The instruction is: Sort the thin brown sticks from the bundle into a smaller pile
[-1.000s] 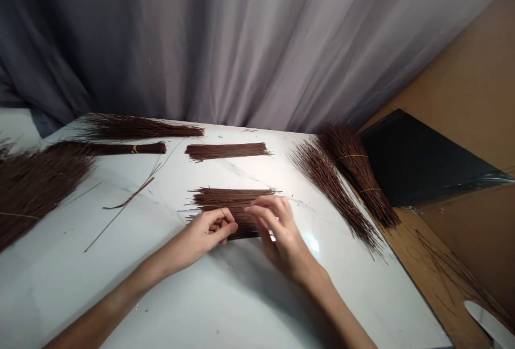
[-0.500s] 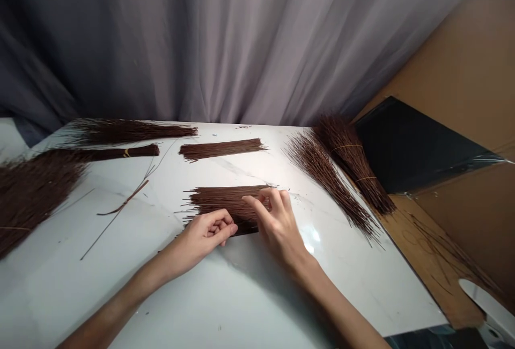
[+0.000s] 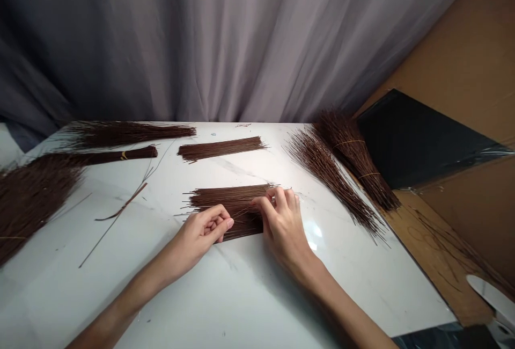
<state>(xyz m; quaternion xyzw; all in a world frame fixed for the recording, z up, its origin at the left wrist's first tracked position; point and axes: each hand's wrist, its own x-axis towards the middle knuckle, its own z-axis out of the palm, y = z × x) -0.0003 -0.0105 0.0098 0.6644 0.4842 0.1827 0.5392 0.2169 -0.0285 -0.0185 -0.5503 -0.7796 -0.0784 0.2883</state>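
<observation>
A loose layer of thin brown twigs (image 3: 229,197) lies side by side on the white table, under and between my hands. My left hand (image 3: 207,225) is closed at its near left part, thumb and forefinger pinched together. A fine twig seems to run from this pinch across the layer toward my right hand (image 3: 284,223). That hand rests over the right end with its fingers bent, thumb and forefinger close together; its palm hides part of the twigs.
Behind lies a smaller twig bundle (image 3: 221,148). Brushy bundles lie at the left (image 3: 32,198) and back left (image 3: 132,132). At the right are a loose bundle (image 3: 333,177) and a tied one (image 3: 362,158). A knotted strip (image 3: 124,206) lies on the table (image 3: 193,306).
My right hand has shifted slightly right, and its outstretched forefinger has drawn in. My left hand has moved slightly left, so the gap between them is wider.
</observation>
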